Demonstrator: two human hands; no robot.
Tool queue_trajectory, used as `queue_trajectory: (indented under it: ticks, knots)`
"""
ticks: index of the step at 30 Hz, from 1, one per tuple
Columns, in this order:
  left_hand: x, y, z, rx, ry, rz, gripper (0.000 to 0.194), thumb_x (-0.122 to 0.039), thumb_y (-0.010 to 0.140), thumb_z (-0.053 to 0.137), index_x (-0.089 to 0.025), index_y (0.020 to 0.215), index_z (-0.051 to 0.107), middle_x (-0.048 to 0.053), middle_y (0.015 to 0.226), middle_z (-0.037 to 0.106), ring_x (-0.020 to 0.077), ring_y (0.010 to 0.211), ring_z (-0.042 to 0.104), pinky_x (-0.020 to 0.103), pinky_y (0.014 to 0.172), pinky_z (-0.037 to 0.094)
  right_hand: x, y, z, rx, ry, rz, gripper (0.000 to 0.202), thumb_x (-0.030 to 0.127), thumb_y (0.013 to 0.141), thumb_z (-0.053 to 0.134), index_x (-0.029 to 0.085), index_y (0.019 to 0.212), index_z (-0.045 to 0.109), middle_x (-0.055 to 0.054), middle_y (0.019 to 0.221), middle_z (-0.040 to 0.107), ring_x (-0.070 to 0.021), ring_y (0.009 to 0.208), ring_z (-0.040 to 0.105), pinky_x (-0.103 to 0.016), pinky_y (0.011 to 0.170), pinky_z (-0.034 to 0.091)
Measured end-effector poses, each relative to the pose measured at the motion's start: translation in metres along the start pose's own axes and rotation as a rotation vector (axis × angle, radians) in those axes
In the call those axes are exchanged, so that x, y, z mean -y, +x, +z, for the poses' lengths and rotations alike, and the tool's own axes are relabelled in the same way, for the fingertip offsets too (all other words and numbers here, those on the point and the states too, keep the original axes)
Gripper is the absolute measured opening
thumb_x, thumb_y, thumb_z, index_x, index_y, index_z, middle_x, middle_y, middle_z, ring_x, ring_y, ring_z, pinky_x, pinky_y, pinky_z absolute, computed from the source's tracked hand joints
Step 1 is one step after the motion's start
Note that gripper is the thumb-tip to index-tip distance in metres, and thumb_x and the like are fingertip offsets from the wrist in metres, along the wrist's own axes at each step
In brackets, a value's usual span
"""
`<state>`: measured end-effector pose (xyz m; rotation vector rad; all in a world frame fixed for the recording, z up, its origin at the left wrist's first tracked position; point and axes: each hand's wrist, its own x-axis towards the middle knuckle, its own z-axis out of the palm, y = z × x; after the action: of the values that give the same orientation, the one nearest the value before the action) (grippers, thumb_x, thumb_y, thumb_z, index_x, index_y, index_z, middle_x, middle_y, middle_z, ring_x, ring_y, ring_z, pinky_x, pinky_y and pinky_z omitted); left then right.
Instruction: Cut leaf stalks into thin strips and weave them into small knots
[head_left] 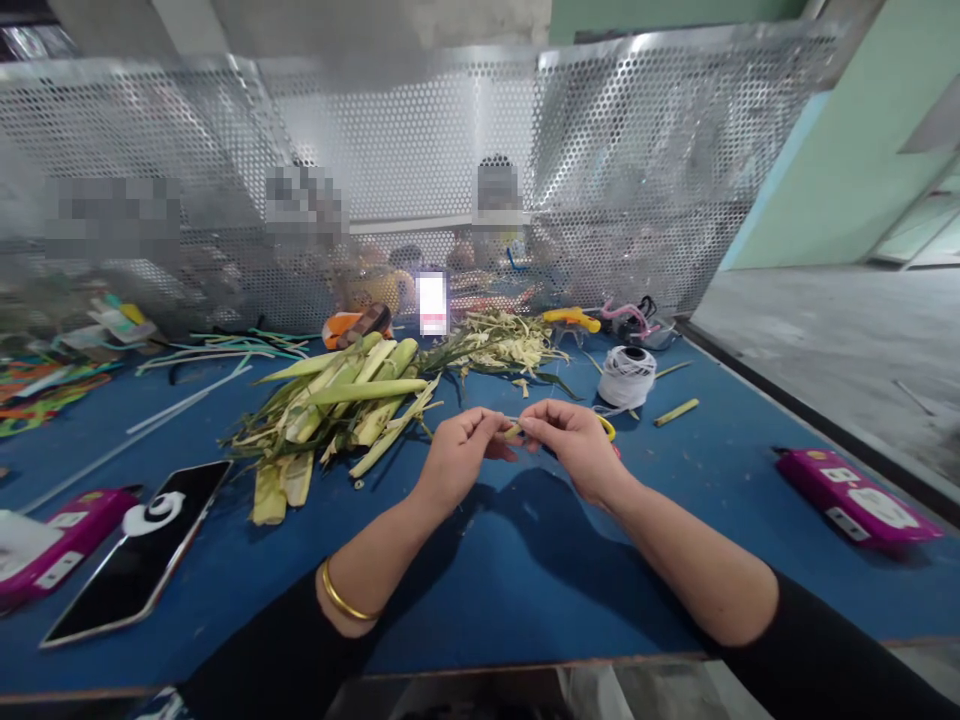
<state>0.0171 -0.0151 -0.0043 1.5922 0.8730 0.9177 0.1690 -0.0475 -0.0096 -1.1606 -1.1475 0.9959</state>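
Observation:
My left hand (469,448) and my right hand (574,440) meet over the middle of the blue table (480,600), fingertips pinched. Between them is a short greenish piece of stalk (513,431), mostly covered by the fingers, with a thin whitish strand at its top. Left of my hands lies a pile of green husks and stalks (360,390). A spool of white string (627,378) stands beyond my right hand, beside a cut stalk piece (676,412). Yellow scissor handles (606,428) show partly behind my right hand.
A black phone (142,550) and a magenta power strip (67,540) lie at the left; another magenta strip (859,500) is at the right. Shredded husk (502,343) and a yellow tool (571,319) lie before the perforated metal screen (420,130). Colored strips are at the far left.

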Motion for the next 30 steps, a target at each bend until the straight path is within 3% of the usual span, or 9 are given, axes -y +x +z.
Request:
queue_trajectory:
  ticks: [4,8,11,14,19,23,30]
  knots:
    - [0.006,-0.005,0.004,-0.145,0.336,0.203,0.017,-0.033,0.08,0.062,-0.02,0.086,0.069,0.003,0.083,0.073,0.0177,0.074,0.068,0.027,0.072,0.049,-0.004,0.0,0.004,-0.053,0.005,-0.005,0.02,0.036,0.066,0.067,0.017,0.067,0.062,0.003,0.053,0.057,-0.0109,0.052,0.051,-0.026,0.056,0.039]
    - [0.007,-0.009,0.003,-0.176,0.56,0.335,0.011,-0.026,0.081,0.061,-0.023,0.082,0.072,0.002,0.085,0.074,0.0174,0.079,0.066,0.027,0.076,0.045,-0.006,0.0,0.006,-0.044,-0.009,0.001,0.02,0.036,0.066,0.066,0.017,0.066,0.062,0.003,0.052,0.056,-0.0108,0.051,0.049,-0.026,0.054,0.036]
    - [0.004,-0.007,0.003,-0.138,0.428,0.235,0.013,-0.025,0.08,0.06,-0.02,0.077,0.071,0.003,0.073,0.071,0.0162,0.069,0.064,0.026,0.07,0.046,-0.007,-0.002,0.006,-0.032,-0.017,-0.028,0.019,0.035,0.067,0.065,0.017,0.066,0.061,0.003,0.053,0.056,-0.0107,0.051,0.048,-0.025,0.053,0.035]
    - [0.001,-0.004,0.005,-0.041,0.088,0.041,0.013,-0.026,0.077,0.062,-0.016,0.075,0.07,0.002,0.064,0.068,0.0136,0.058,0.06,0.025,0.062,0.048,-0.007,-0.002,0.007,-0.046,0.001,-0.054,0.017,0.034,0.068,0.065,0.017,0.067,0.061,0.003,0.054,0.056,-0.0106,0.052,0.048,-0.025,0.053,0.036]
    - [0.001,-0.002,0.008,-0.035,-0.272,-0.199,0.021,-0.034,0.068,0.073,-0.013,0.074,0.071,0.004,0.069,0.068,0.0094,0.056,0.056,0.023,0.06,0.048,-0.009,-0.002,0.01,-0.083,0.018,-0.076,0.017,0.034,0.069,0.066,0.018,0.067,0.06,0.003,0.057,0.057,-0.0106,0.055,0.05,-0.026,0.057,0.04]
    - [0.006,-0.003,0.007,-0.055,-0.351,-0.308,0.028,-0.037,0.062,0.078,-0.013,0.076,0.071,0.004,0.072,0.069,0.0067,0.053,0.054,0.02,0.058,0.046,-0.013,0.001,0.01,-0.064,0.013,-0.068,0.017,0.034,0.069,0.066,0.018,0.07,0.061,0.003,0.058,0.058,-0.0112,0.056,0.051,-0.026,0.058,0.041]
    - [0.009,0.0,0.006,-0.084,-0.267,-0.291,0.03,-0.037,0.06,0.078,-0.012,0.074,0.071,0.004,0.066,0.066,0.0071,0.051,0.052,0.02,0.052,0.044,-0.021,0.006,0.006,-0.009,-0.125,-0.049,0.018,0.036,0.074,0.062,0.018,0.073,0.059,0.003,0.059,0.057,-0.0126,0.058,0.052,-0.027,0.058,0.041]
